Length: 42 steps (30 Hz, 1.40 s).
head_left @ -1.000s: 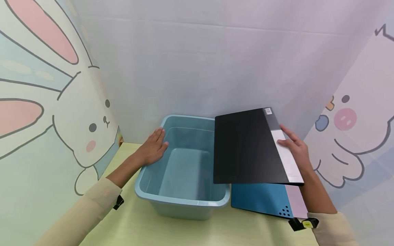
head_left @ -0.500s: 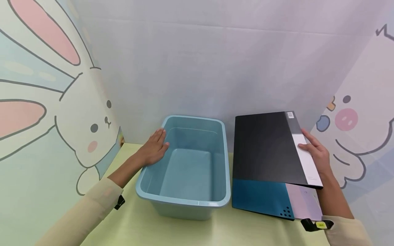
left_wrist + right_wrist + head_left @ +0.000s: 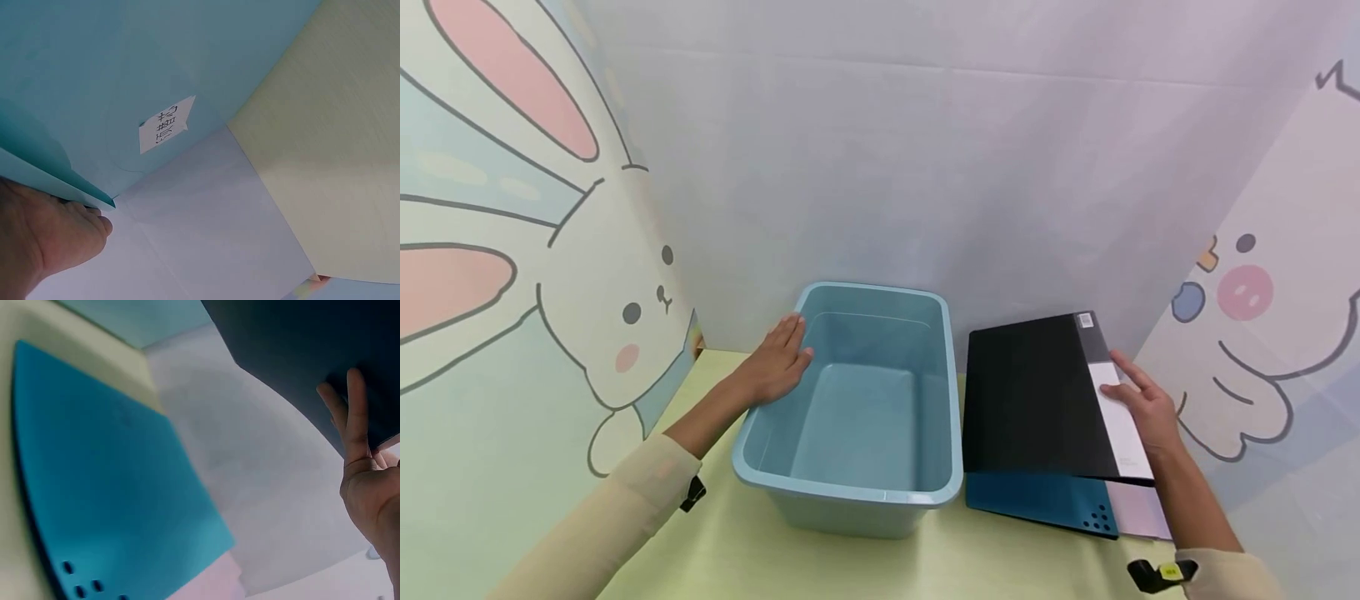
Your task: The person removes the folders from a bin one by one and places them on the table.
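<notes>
My right hand point(image 3: 1153, 417) holds a black folder point(image 3: 1037, 404) by its spine edge, thumb on the white strip on top. In the right wrist view, straight fingers point(image 3: 356, 412) support the black folder's underside. It is tilted above a blue folder point(image 3: 1037, 498) that lies on the table, with a pale pink sheet-like strip point(image 3: 1138, 510) along its right side. My left hand point(image 3: 775, 364) rests on the left rim of a blue plastic basin point(image 3: 865, 496), fingers extended and thumb over the inside. The left wrist view shows a handwritten white label point(image 3: 165, 125) on the basin's outer wall.
The basin stands left of the folders on a pale yellow-green table point(image 3: 970, 567). A plain light curtain point(image 3: 880, 167) hangs close behind. Cartoon-printed panels, with a rabbit point(image 3: 602, 292) at left and a pig-nosed figure point(image 3: 1285, 333) at right, flank the table.
The right hand has carried the black folder right, away from the basin's edge, then lowered it over the blue folder and shifted it slightly left. The left hand stays at the rim.
</notes>
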Tool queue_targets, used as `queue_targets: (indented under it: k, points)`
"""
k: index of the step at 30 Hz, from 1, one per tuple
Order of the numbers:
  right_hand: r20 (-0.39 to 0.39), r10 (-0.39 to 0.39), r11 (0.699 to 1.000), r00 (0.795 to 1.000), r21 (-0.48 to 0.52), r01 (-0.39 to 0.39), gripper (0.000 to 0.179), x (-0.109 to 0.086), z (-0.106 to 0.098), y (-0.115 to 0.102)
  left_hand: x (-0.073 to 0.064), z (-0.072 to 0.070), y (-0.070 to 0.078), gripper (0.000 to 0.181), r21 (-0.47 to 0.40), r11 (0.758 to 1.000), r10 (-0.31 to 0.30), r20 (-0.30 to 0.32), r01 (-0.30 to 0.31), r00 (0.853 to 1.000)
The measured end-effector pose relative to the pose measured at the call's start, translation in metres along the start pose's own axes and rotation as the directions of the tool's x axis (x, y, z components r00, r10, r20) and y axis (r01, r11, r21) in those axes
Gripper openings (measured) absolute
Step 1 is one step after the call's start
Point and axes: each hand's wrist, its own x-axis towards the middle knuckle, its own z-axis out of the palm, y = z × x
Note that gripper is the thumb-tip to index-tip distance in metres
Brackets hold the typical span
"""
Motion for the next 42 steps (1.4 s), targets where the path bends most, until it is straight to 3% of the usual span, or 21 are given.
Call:
queue_targets:
  k: [4, 14, 23, 26, 29, 31, 34, 37, 42]
  points:
    - [0.02, 0.061, 0.996, 0.998, -0.066, -0.06, 0.072, -0.001, 0.005, 0.019, 0.0, -0.001, 0.001, 0.071, 0.0, 1.0, 0.004, -0.003, -0.004, 1.0]
    - [0.041, 0.128, 0.976, 0.991, -0.181, -0.118, 0.079, 0.007, 0.023, 0.064, 0.0, 0.0, 0.0, 0.071, 0.004, 1.0, 0.005, -0.008, -0.005, 1.0]
    - [0.017, 0.159, 0.935, 0.987, -0.323, -0.145, 0.081, 0.012, 0.024, 0.094, 0.0, 0.0, 0.0, 0.07, -0.006, 1.0, 0.008, -0.004, -0.008, 1.0]
    - [0.001, 0.164, 0.887, 0.986, -0.439, -0.147, 0.083, 0.014, 0.022, 0.099, 0.0, -0.001, 0.0, 0.071, -0.006, 1.0, 0.009, -0.004, -0.009, 1.0]
    - [-0.014, 0.148, 0.819, 0.989, -0.559, -0.131, 0.083, 0.014, 0.021, 0.102, 0.0, 0.0, -0.001, 0.071, -0.003, 1.0, 0.006, -0.003, -0.006, 1.0]
    - [-0.02, 0.129, 0.757, 0.991, -0.644, -0.111, 0.082, 0.014, 0.021, 0.103, 0.0, 0.0, -0.001, 0.071, -0.005, 1.0, 0.003, -0.002, -0.003, 1.0]
    - [-0.03, 0.085, 0.639, 0.996, -0.765, -0.077, 0.079, 0.013, 0.021, 0.104, 0.002, 0.001, -0.002, 0.071, -0.007, 1.0, 0.002, 0.001, -0.002, 1.0]
    - [-0.035, 0.048, 0.543, 0.998, -0.838, -0.056, 0.075, 0.011, 0.021, 0.105, 0.002, 0.001, -0.002, 0.071, -0.011, 1.0, 0.005, -0.002, -0.006, 1.0]
    - [-0.049, 0.011, 0.504, 0.999, -0.863, -0.048, 0.068, 0.009, 0.024, 0.106, 0.002, 0.001, -0.002, 0.071, -0.009, 1.0, 0.003, -0.003, -0.003, 1.0]
